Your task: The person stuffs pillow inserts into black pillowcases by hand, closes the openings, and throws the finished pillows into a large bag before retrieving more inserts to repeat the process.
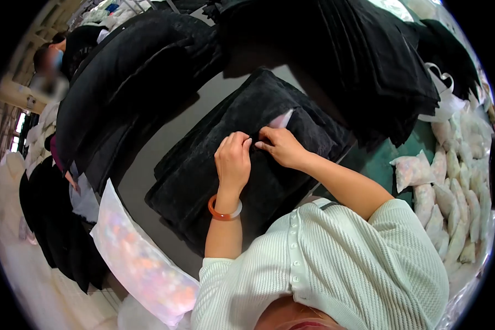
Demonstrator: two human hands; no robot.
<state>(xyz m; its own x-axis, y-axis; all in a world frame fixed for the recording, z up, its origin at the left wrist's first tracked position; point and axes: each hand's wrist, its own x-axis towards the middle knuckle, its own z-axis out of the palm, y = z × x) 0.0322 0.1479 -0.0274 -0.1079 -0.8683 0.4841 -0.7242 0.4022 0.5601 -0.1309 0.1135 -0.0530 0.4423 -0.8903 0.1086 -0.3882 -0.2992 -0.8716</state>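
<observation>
Black plush fabric (203, 165) lies as a thick, folded piece on the grey table in front of me. My left hand (234, 157), with an orange and white bangle at the wrist, is closed with its fingertips pinching the fabric. Just to the right, my right hand (280, 147) is also closed on the fabric, thumb and forefinger together. The two hands almost meet. Whatever small part lies between the fingertips is too dark to make out. Beyond my right hand, a pale pinkish piece (281, 119) shows through a gap in the black fabric.
Large stacks of black fabric stand at the back left (132, 71) and back right (357, 60). A translucent bag with pastel filling (143, 258) lies at the table's left edge. Several similar bags (414, 170) are piled on the right. Another person (82, 47) is at the far left.
</observation>
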